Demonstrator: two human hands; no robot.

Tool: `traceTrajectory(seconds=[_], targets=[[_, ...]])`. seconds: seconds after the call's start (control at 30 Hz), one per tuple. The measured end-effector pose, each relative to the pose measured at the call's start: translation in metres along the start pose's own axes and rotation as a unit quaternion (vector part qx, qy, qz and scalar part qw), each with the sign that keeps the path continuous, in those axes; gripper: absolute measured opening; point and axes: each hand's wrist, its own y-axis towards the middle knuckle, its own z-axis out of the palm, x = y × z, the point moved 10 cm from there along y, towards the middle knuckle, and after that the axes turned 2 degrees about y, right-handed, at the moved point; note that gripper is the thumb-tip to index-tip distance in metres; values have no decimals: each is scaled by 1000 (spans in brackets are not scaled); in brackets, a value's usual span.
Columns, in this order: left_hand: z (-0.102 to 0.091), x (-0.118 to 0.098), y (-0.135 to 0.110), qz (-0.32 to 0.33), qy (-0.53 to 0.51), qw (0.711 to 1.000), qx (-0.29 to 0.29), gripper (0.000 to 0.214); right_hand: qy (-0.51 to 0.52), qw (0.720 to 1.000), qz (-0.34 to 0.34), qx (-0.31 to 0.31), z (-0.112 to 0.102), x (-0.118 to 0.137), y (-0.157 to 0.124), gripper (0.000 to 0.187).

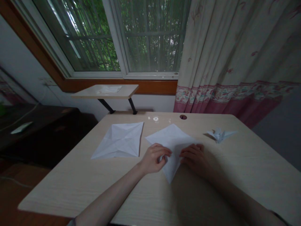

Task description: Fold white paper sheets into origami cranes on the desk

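Observation:
A white sheet of paper, turned like a diamond with its near tip folded to a point, lies on the pale wooden table. My left hand pinches its left edge with curled fingers. Flat on the sheet's right edge rests my right hand, fingers pressing down. A second white sheet, creased and unfolded, lies to the left of my hands. A small folded paper crane stands to the right.
A cable hole is at the table's far edge. A small raised shelf with a paper on it stands behind, under the window. A curtain hangs at right. A dark cabinet is at left.

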Motion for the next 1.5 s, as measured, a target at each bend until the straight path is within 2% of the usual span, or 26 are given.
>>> traceTrajectory(seconds=[0.17,0.3,0.37,0.6,0.73,0.87,0.97,1.1,1.17,1.3,1.5], targets=[[6,4,-1,-31,3,999,29,24,10,998,-13,53,9,-1,-1,11],[9,7,-1,-43,9,998,40,25,16,997,-36,72,11,3,-2,10],[11,9,-1,-49,11,998,47,24,14,996,-39,75,12,3,-2,7],[18,15,-4,-71,16,993,91,21,-6,998,-15,58,10,-2,0,17],[19,12,-5,-46,2,993,104,38,3,999,7,50,9,-6,0,18],[15,-1,-5,22,0,997,78,51,6,999,26,39,8,-12,-3,17],[16,-8,-4,47,24,997,64,44,9,999,44,23,6,-17,-4,16],[16,-9,-4,44,65,996,49,20,13,997,63,33,7,-20,-4,15],[13,-7,-3,39,82,995,30,24,9,996,80,45,9,-23,-4,16],[5,0,-1,-10,146,989,-1,38,6,993,100,62,12,-26,-5,18],[-3,6,-1,-54,230,971,-31,37,-5,988,133,79,20,-33,-9,19]])
